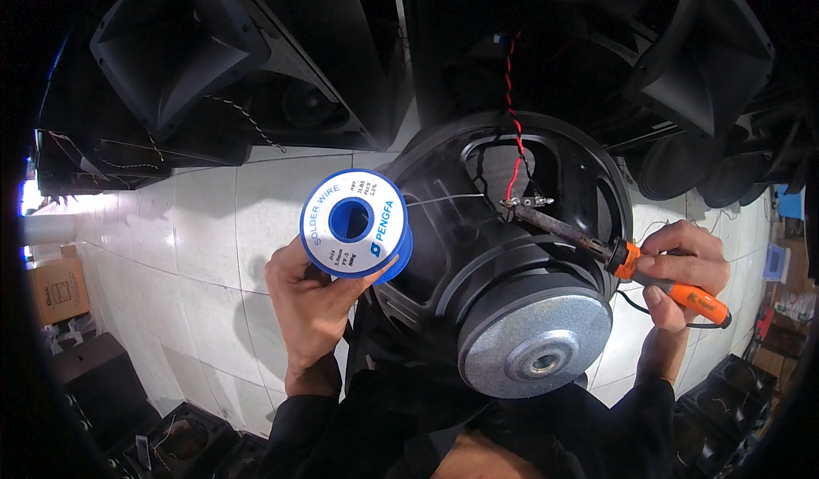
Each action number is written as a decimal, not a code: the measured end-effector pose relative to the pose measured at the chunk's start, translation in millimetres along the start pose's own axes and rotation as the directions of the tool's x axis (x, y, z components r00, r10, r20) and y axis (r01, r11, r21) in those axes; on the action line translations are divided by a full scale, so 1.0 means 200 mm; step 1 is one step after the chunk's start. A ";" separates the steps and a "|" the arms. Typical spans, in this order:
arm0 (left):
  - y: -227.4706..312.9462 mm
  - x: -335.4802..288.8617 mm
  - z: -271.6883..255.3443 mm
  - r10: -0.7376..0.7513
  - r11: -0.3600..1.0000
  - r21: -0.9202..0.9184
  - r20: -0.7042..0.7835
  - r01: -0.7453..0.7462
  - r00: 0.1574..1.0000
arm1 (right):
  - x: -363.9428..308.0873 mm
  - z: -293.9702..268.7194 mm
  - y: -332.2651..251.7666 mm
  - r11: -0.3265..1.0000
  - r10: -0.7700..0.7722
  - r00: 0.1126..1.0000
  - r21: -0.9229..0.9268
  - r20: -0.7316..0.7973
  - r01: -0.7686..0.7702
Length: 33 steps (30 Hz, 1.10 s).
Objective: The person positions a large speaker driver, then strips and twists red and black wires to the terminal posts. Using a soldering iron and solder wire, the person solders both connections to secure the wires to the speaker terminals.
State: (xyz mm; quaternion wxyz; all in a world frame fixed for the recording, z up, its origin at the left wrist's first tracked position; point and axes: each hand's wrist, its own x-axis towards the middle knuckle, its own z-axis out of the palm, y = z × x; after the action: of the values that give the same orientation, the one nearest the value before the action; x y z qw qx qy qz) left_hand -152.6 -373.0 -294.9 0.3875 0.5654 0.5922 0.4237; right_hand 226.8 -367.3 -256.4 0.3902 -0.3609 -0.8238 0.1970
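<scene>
My left hand (314,301) grips a blue spool of solder wire (388,244) with a white label facing up. A thin strand of solder (444,197) runs rightward from the spool, its end a little short of the terminal. In my right hand (682,266) is a soldering iron (631,261) with an orange handle. Its tip meets the metal terminal (531,201) on the frame of a large black loudspeaker (426,261). A twisted red and black wire (512,95) comes down to that terminal. The speaker's round silver magnet (529,342) faces up toward me.
Black cabinets with horn flares (183,44) stand at the far left, and another horn (708,52) at the far right. Loose wires (247,121) hang from the left cabinet. A cardboard box (64,291) sits on the tiled floor (213,249). Several black speaker boxes (183,436) are nearby.
</scene>
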 end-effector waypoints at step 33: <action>-0.01 0.00 0.01 0.004 1.000 0.009 0.007 -0.004 1.000 | 0.03 -0.01 -0.02 0.999 -0.003 1.000 -0.033 0.002 0.003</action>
State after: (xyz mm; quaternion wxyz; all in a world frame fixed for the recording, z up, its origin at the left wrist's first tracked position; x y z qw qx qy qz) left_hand -151.6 -372.9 -296.5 0.3864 0.5697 0.5916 0.4197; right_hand 223.7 -366.3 -249.9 0.3837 -0.3658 -0.8279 0.1832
